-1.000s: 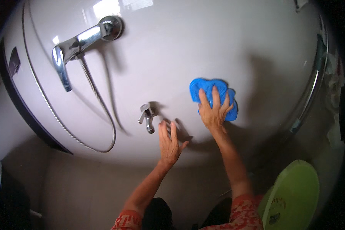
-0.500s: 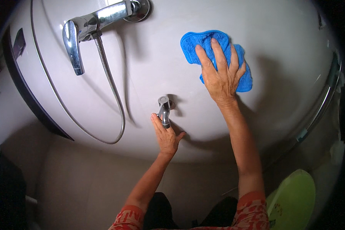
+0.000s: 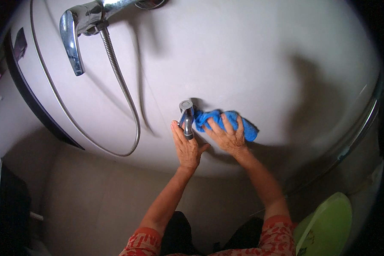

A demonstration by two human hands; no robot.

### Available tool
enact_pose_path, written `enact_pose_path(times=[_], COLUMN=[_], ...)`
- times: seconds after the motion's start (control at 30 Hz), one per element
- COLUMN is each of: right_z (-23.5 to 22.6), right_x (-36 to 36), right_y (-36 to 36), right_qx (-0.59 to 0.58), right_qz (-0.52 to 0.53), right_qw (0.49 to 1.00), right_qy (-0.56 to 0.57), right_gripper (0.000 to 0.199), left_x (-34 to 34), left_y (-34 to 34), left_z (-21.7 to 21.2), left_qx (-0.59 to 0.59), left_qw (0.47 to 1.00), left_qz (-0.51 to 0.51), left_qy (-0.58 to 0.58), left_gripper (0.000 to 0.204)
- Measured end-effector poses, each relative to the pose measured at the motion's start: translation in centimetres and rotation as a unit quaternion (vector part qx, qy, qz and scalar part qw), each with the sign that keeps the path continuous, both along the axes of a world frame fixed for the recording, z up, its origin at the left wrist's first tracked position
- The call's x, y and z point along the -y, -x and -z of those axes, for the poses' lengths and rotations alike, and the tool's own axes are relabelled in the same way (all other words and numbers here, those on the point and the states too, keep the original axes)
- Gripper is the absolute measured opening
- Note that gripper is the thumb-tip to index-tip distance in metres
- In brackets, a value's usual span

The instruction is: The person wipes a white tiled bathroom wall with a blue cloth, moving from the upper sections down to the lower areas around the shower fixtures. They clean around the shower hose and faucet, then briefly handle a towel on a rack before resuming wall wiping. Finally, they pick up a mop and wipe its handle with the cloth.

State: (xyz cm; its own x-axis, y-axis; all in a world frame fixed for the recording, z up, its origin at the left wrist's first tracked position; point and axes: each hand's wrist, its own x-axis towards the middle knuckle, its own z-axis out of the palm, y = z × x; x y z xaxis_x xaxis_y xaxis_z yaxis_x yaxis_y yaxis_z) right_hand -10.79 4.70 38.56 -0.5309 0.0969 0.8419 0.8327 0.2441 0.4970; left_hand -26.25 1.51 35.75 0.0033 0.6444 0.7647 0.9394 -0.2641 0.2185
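A small chrome tap (image 3: pixel 186 115) juts from the white wall (image 3: pixel 243 55) in the middle of the view. My left hand (image 3: pixel 187 152) is just below it, fingers stretched up behind the spout and thumb out to the right. Its fingers are apart and partly covered by the tap. On the tap's right, my right hand (image 3: pixel 229 138) presses a bunched blue cloth (image 3: pixel 211 116) against the wall. The cloth's left end reaches the tap's side, and its other end sticks out past my fingers.
At the upper left a chrome shower mixer (image 3: pixel 87 19) is fixed to the wall, with a metal hose (image 3: pixel 120 74) looping down from it. A light green basin (image 3: pixel 328 226) stands at the lower right. A dark strip (image 3: pixel 38 113) edges the wall's left side.
My right hand has swept the blue cloth down and left, from the upper wall to beside the tap, and the cloth is now more bunched. My left hand stays by the tap.
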Motion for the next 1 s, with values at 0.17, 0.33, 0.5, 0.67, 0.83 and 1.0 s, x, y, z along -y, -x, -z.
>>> enact_pose_path(times=[0.17, 0.33, 0.5, 0.67, 0.83, 1.0], right_z=[5.5, 5.3, -0.5, -8.7, -10.5, -3.3], right_x=[0.9, 1.6, 0.6, 0.1, -0.1, -0.5], right_y=[-1.7, -3.4, -5.1, -8.7, -7.2, -2.2], right_qx=[0.093, 0.164, 0.085, -0.117, -0.255, -0.154], right_qz=[-0.009, 0.001, 0.048, 0.081, 0.146, 0.049], right_qw=[0.995, 0.981, 0.995, 0.987, 0.952, 0.986], right_qy=[0.035, 0.1, 0.017, -0.069, -0.086, -0.045], right_gripper=[0.039, 0.043, 0.047, 0.048, 0.049, 0.043], left_x=[-0.2, -0.2, 0.3, 0.4, 0.2, 0.4], left_y=[0.1, 0.0, 0.6, 0.5, 0.8, 0.7], left_z=[0.3, -0.1, -0.2, -0.5, 0.4, 0.2], left_qx=[-0.017, -0.032, -0.026, -0.025, -0.029, -0.034], left_qw=[0.999, 0.998, 0.999, 0.998, 0.998, 0.998], left_qz=[-0.007, -0.038, -0.023, 0.003, -0.002, -0.008], left_qy=[-0.037, -0.046, 0.037, 0.05, 0.049, 0.058], left_gripper=[0.122, 0.121, 0.122, 0.119, 0.121, 0.124])
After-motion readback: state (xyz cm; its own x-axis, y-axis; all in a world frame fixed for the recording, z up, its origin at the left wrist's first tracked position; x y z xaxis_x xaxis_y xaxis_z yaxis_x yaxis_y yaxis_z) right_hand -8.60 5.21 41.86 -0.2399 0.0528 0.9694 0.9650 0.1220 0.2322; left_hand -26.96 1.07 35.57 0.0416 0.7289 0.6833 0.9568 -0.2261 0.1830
